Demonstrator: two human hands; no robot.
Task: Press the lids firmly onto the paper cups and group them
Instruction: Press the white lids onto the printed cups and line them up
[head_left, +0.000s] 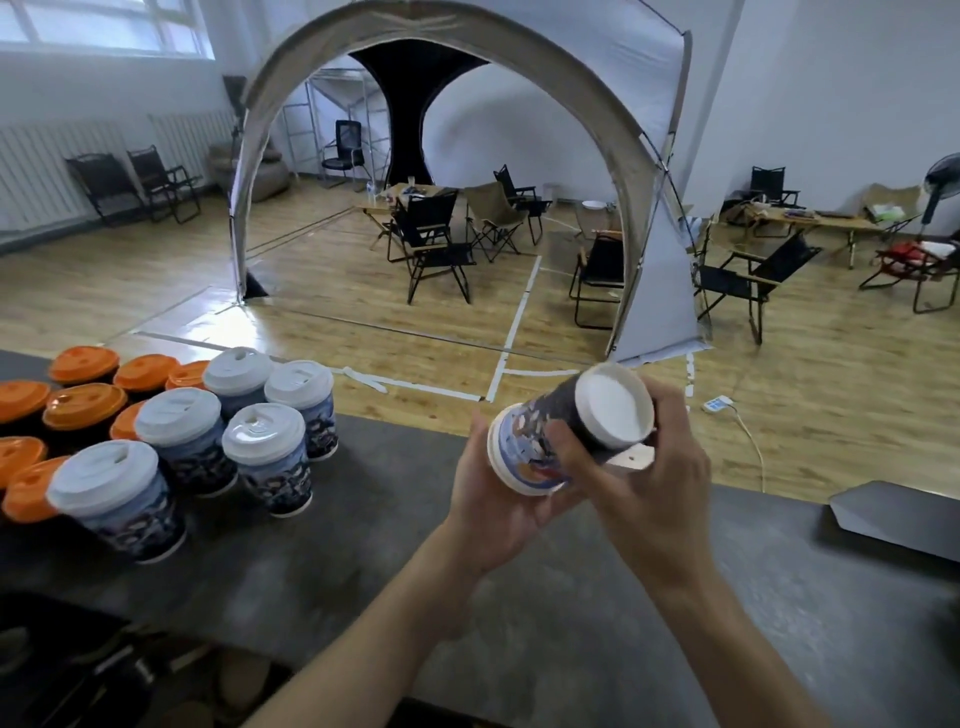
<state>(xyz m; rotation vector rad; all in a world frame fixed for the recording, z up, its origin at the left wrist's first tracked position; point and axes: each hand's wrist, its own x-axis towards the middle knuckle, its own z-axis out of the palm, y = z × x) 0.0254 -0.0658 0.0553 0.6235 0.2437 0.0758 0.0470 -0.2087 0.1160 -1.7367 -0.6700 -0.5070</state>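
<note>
Where the dark counter (363, 545) runs off to the left, orange-lidded cups (83, 405) crowd together. Five white-lidded cups (265, 457) stand just beside them, the rearmost near the far edge. Bare counter lies between that group and the hands. Left hand (493, 504) cups the white-rimmed end of a tilted paper cup (522, 451), held above the counter. Right hand (660, 467) curls its fingers round the cup's body. Grey slab (893, 519) sits at far right.

Blue-patterned cups (267, 467), white lids (263, 434), orange lids (84, 405)
</note>
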